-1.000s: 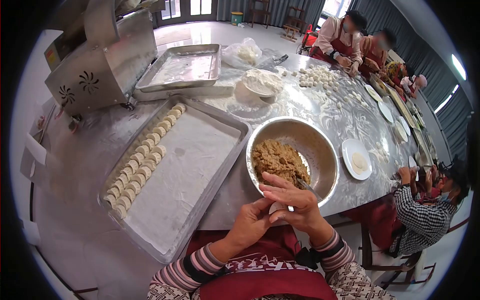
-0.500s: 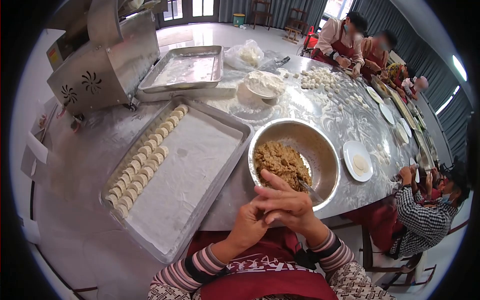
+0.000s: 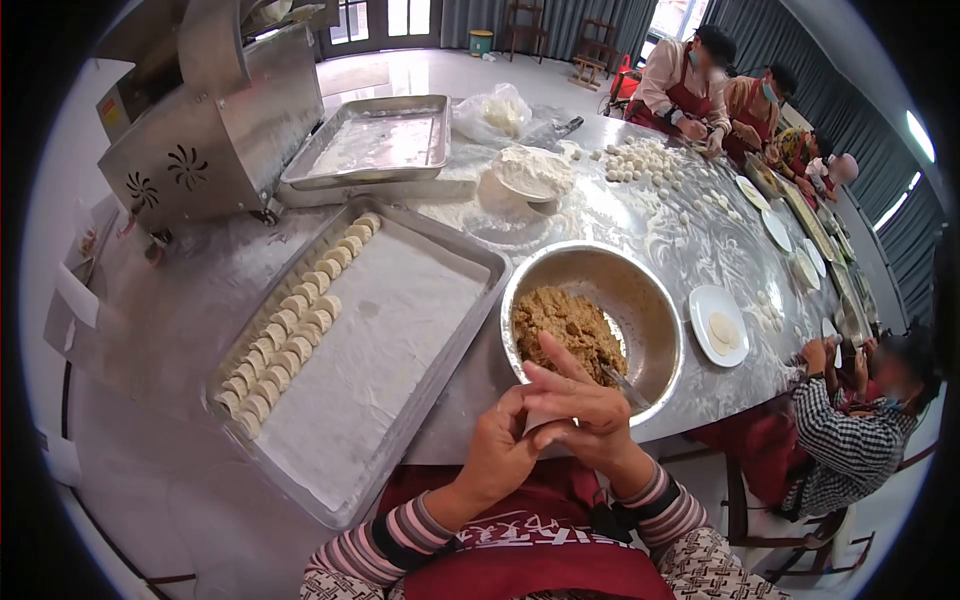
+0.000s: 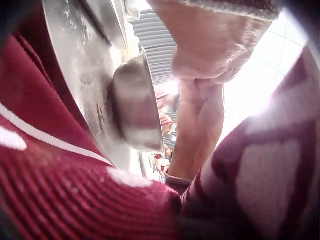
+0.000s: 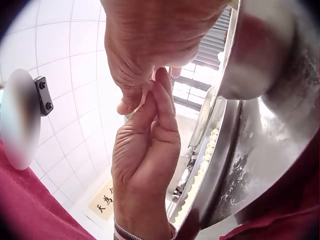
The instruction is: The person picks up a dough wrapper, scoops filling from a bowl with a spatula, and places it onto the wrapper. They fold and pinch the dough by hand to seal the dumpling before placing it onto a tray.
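Note:
In the head view both hands meet over the near rim of a steel bowl (image 3: 655, 300) holding brown minced filling (image 3: 565, 325). Between them shows a small piece of white dough wrapper (image 3: 540, 420). My left hand (image 3: 503, 448) pinches its left side with thumb and fingers. From the other side my right hand (image 3: 590, 415) pinches it, upper fingers stretched out over the bowl. The right wrist view shows a pale dough edge (image 5: 145, 94) between the thumbs and fingertips. Most of the wrapper is hidden by the hands. A metal utensil (image 3: 622, 383) leans in the bowl beside the right hand.
Left of the bowl, a large tray (image 3: 390, 330) carries rows of crescent dumplings (image 3: 285, 335). A white plate (image 3: 705, 305) with round wrappers lies right. Behind stand a flour bowl (image 3: 535, 170), another tray (image 3: 385, 140) and a steel machine (image 3: 210, 140). People work along the table's right side.
The hands stay together over the bowl rim while their fingers shift. The white wrapper, seen at first, was covered half a second ago and shows between them again. The head view moves slightly.

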Tool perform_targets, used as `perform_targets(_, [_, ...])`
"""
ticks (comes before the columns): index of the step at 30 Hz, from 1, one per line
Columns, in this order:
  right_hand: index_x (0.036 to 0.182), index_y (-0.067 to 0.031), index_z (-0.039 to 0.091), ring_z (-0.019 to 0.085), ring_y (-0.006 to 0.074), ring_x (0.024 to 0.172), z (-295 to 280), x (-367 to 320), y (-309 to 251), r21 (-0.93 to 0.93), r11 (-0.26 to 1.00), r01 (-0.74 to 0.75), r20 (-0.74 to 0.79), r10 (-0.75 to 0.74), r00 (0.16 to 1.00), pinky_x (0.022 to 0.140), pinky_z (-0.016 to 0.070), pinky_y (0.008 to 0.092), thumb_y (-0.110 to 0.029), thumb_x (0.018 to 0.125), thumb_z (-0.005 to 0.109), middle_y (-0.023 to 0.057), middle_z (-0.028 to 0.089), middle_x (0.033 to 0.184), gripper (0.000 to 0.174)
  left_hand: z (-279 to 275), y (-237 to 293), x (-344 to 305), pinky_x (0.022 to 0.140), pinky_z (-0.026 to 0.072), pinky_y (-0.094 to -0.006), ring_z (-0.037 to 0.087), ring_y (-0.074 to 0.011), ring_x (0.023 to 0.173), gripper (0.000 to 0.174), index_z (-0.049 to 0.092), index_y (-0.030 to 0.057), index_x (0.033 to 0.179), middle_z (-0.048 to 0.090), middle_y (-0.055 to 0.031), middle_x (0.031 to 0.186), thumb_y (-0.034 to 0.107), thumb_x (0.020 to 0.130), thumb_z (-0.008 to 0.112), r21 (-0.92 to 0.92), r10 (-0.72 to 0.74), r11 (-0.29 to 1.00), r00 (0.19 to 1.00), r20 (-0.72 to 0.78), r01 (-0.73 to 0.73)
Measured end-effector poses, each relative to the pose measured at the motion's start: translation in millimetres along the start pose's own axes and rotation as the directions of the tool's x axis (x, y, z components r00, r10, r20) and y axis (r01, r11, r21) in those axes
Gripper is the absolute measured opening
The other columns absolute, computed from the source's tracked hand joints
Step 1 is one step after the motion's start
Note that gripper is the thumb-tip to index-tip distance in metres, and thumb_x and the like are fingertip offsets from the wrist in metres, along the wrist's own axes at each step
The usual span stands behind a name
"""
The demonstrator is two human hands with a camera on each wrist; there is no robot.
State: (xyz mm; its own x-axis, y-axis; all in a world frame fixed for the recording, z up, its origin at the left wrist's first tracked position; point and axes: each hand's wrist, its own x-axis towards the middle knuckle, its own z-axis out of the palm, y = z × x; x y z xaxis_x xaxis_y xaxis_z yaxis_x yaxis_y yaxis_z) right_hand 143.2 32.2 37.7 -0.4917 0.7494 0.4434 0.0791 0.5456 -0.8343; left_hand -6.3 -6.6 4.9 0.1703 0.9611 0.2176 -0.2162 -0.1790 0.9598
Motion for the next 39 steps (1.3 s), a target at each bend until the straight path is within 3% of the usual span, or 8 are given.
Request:
perform_targets(2, [0.093, -0.0046, 0.073, 0.033, 0.0353, 0.136, 1.0, -0.3, 2.2, 0.001, 0.999, 0.033, -0.045, -0.033, 0.998, 0.108, 0.033, 0.0434, -0.006, 0.069, 0.076, 0.0125, 0.058, 0.128, 0.025, 1.9, -1.1, -0.5, 0.087, 0.0466, -0.0244, 0.056, -0.0101, 0.101, 0.039, 0.048, -0.0006, 0.124, 0.06, -0.0079, 0.108, -0.004, 0.087, 0.057, -0.15, -0.057, 0.987, 0.998, -0.002, 0.056])
perform_targets(6, [0.096, -0.0064, 0.073, 0.034, 0.0365, 0.136, -0.8, -0.8, 6.2, -0.084, 0.985, 0.149, -0.067, -0.155, 0.986, 0.107, 0.0343, 0.0412, -0.006, 0.068, 0.076, 0.0129, 0.058, 0.128, 0.028, 4.3, -1.6, 0.7, 0.087, 0.0463, -0.0242, 0.055, -0.0108, 0.103, 0.038, 0.047, -0.0009, 0.125, 0.059, -0.0089, 0.11, -0.005, 0.087, 0.055, -0.079, 0.017, 0.997, 1.0, -0.026, -0.019])
perform_targets(13, [0.096, -0.0045, 0.072, 0.035, 0.0363, 0.135, 2.2, -2.5, 12.4, -0.148, 0.962, 0.231, -0.029, -0.238, 0.971, 0.107, 0.0338, 0.0412, -0.005, 0.069, 0.076, 0.0137, 0.059, 0.126, 0.027, 2.7, -0.6, -1.0, 0.088, 0.0455, -0.024, 0.055, -0.0117, 0.104, 0.039, 0.046, -0.0015, 0.126, 0.057, -0.0085, 0.113, -0.006, 0.087, 0.054, -0.159, -0.075, 0.985, 0.997, -0.022, 0.071])
perform_targets(18, [0.092, -0.0036, 0.072, 0.036, 0.0362, 0.135, 8.3, 1.0, 3.5, -0.01, 0.996, 0.092, -0.219, -0.092, 0.971, 0.107, 0.0335, 0.0435, -0.001, 0.069, 0.075, 0.0156, 0.062, 0.12, 0.023, 4.8, 8.4, 3.2, 0.09, 0.0443, -0.0243, 0.054, -0.0129, 0.105, 0.039, 0.045, -0.003, 0.125, 0.055, -0.0102, 0.116, -0.007, 0.087, 0.051, -0.098, -0.047, 0.994, 0.999, -0.012, 0.045])
perform_targets(21, [0.091, -0.0038, 0.072, 0.035, 0.0368, 0.135, 5.9, -0.8, 13.7, 0.002, 0.977, 0.212, -0.191, -0.208, 0.959, 0.108, 0.0323, 0.044, -0.004, 0.069, 0.076, 0.0154, 0.062, 0.122, 0.023, 7.4, 8.7, 3.4, 0.091, 0.0436, -0.025, 0.054, -0.013, 0.106, 0.037, 0.046, -0.0029, 0.123, 0.055, -0.0097, 0.115, -0.007, 0.087, 0.052, -0.14, -0.051, 0.989, 0.998, -0.042, 0.045])
perform_targets(28, [0.093, -0.0052, 0.073, 0.035, 0.0378, 0.135, 12.1, 1.0, 8.2, -0.049, 0.994, 0.098, -0.163, -0.105, 0.981, 0.109, 0.0309, 0.0433, -0.006, 0.071, 0.076, 0.0158, 0.061, 0.123, 0.022, 6.3, 8.0, 3.2, 0.088, 0.0445, -0.0231, 0.054, -0.0106, 0.103, 0.037, 0.047, -0.0016, 0.122, 0.056, -0.0069, 0.11, -0.009, 0.086, 0.051, -0.216, -0.131, 0.969, 0.99, -0.045, 0.118])
perform_targets(30, [0.092, -0.0047, 0.073, 0.038, 0.0371, 0.133, 17.4, 1.8, 6.6, 0.1, 0.989, 0.113, -0.358, -0.07, 0.931, 0.107, 0.0331, 0.0426, -0.006, 0.071, 0.075, 0.0156, 0.062, 0.122, 0.021, 7.5, 8.9, 3.7, 0.087, 0.0445, -0.0224, 0.054, -0.0099, 0.102, 0.04, 0.046, -0.0015, 0.124, 0.057, -0.0065, 0.11, -0.01, 0.085, 0.05, -0.208, -0.123, 0.972, 0.991, -0.044, 0.111])
perform_targets(39, [0.1, -0.0035, 0.072, 0.032, 0.0374, 0.137, 10.4, -5.9, 20.5, -0.198, 0.966, 0.166, -0.187, -0.204, 0.961, 0.109, 0.0313, 0.0428, -0.01, 0.073, 0.075, 0.0159, 0.056, 0.13, 0.028, 11.0, 8.6, 6.1, 0.084, 0.044, -0.0211, 0.053, -0.008, 0.097, 0.035, 0.048, 0.001, 0.12, 0.057, -0.0047, 0.109, -0.005, 0.087, 0.054, -0.188, -0.145, 0.974, 0.985, -0.098, 0.125])
